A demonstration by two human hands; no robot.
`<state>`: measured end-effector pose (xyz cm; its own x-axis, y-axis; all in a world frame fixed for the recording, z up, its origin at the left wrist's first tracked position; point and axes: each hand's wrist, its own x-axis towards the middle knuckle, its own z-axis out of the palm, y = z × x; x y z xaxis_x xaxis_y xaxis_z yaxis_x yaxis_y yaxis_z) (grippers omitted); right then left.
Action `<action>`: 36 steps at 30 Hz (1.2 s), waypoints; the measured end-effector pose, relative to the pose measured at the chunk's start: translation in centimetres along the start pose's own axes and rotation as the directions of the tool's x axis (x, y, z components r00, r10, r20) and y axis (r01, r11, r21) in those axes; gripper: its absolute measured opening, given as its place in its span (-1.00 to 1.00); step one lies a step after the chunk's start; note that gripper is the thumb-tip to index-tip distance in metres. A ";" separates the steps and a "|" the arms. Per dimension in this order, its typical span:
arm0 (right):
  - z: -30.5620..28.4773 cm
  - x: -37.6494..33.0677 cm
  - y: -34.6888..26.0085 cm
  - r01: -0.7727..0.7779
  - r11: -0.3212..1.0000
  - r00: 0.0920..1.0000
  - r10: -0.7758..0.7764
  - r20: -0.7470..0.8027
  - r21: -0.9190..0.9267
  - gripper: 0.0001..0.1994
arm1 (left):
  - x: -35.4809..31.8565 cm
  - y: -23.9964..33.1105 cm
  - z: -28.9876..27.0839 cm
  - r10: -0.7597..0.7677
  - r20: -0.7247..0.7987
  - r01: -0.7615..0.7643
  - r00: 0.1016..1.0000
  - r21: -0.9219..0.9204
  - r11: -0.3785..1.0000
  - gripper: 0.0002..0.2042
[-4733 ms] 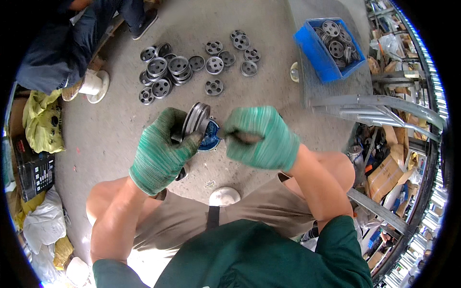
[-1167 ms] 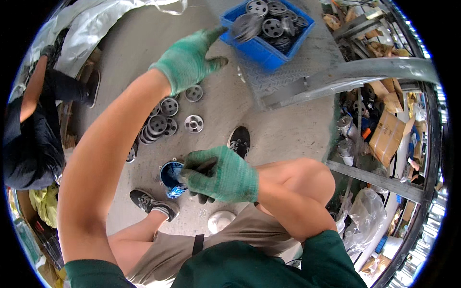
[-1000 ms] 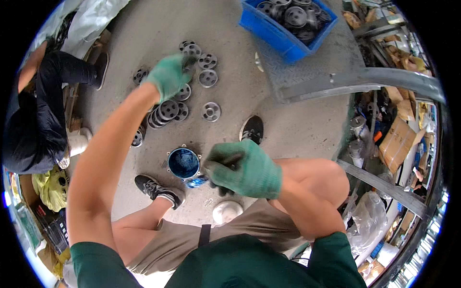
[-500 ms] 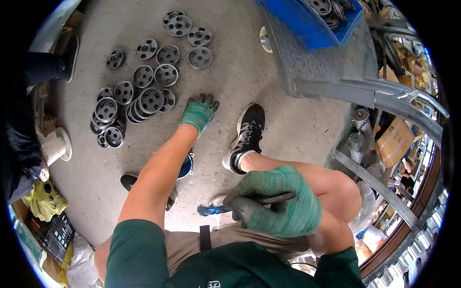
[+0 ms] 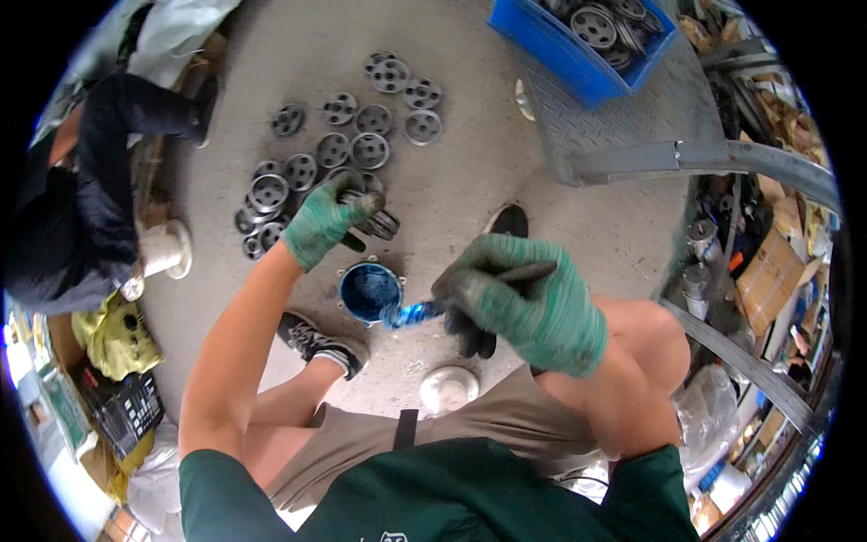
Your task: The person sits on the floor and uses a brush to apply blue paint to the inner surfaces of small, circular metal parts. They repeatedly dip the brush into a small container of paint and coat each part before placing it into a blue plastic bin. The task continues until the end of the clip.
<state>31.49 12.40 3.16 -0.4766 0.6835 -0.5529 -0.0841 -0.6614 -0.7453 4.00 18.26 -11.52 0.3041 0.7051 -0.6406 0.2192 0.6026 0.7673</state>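
Your left hand [image 5: 330,226], spread and empty half a second ago, now pinches a grey wheel [image 5: 386,224] edge-on in its fingers, so both hands are occupied. Your right hand [image 5: 533,303] has its fingers closed around a brush [image 5: 420,313], its blue tip at the blue can [image 5: 372,271]; I cannot tell whether they touch. Your left hand hides part of the loose wheels [image 5: 268,192]; your 2 shoes [image 5: 316,341] leave the can between them, and a blue bin [image 5: 551,50] of wheels sits farther right.

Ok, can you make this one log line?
left hand: holding grooved wheel | right hand: holding blue-tipped brush | blue pot: on floor
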 end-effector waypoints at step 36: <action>9.3 0.8 6.1 0.269 0.958 0.963 -0.268 0.020 -0.101 -0.77 | -21.9 -2.3 5.3 0.086 -0.427 -0.321 0.900 -0.517 0.793 -0.58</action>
<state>22.49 6.06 1.63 -0.4542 0.8295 -0.3249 -0.1200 -0.4183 -0.9003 1.76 -0.57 0.93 -0.1029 0.8463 -0.5226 -0.4032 0.4448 0.7997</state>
